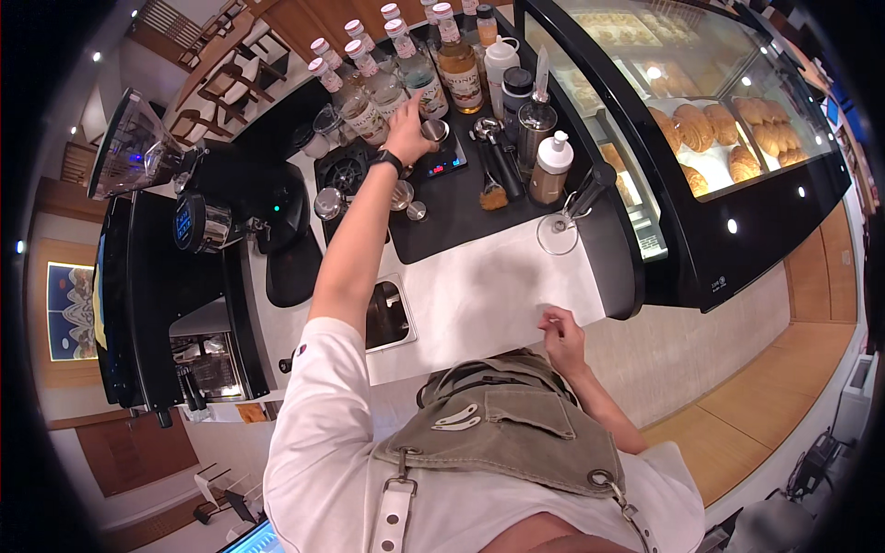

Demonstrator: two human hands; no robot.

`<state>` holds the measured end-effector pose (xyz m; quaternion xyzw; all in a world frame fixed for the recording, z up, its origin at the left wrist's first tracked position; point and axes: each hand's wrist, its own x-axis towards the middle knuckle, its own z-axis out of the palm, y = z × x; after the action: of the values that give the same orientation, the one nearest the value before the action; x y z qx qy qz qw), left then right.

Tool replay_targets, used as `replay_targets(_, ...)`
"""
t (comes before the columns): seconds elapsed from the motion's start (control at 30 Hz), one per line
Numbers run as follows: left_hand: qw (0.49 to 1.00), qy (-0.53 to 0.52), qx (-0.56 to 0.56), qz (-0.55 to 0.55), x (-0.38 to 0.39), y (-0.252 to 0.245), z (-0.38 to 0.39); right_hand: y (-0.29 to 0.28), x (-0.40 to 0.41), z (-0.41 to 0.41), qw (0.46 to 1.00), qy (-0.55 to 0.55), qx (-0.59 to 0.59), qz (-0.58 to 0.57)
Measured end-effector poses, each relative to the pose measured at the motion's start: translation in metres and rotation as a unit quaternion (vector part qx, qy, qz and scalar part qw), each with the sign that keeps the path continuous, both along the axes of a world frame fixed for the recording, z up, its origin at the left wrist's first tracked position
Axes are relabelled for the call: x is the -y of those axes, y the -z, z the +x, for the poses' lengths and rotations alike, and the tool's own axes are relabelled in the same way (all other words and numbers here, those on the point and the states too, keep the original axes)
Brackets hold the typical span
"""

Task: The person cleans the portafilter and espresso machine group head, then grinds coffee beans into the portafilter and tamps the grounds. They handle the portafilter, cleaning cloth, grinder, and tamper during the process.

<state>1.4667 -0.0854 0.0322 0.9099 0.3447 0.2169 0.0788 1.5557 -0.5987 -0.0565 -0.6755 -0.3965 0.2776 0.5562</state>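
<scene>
My left hand (409, 135), with a dark band at the wrist, reaches over the back of the counter. Its fingers are spread before the glass syrup bottles (423, 86), its thumb beside a small metal cup (435, 130) at the black digital scale (449, 160). Whether the thumb touches the cup is unclear. My right hand (563, 340) hovers by the counter's front edge, fingers loosely curled, nothing visible in it. Nearer me than the scale, a small metal measuring cup (417, 211) rests on the black mat (442, 231). A portafilter (502, 162) and a brush (494, 197) lie further right.
A coffee grinder (242, 186) and an espresso machine (162, 276) stand left. A small sink (390, 314) is set in the counter. At right are a brown-filled pump bottle (551, 169), a round metal rinser or stand (557, 233) and a glass pastry case (705, 228).
</scene>
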Motion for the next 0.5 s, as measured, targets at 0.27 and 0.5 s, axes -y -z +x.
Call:
replay_targets(0.27, 0.993, -0.016, 0.036, -0.110, -0.009, 0.023, -0.008, -0.022, 0.018, -0.040, 0.983, 0.146, -0.114, 0.011)
replay_targets(0.5, 0.900, 0.002, 0.352, -0.258, 0.138, -0.074, -0.140, -0.046, -0.018, -0.082, 0.989, 0.084, -0.097, -0.066)
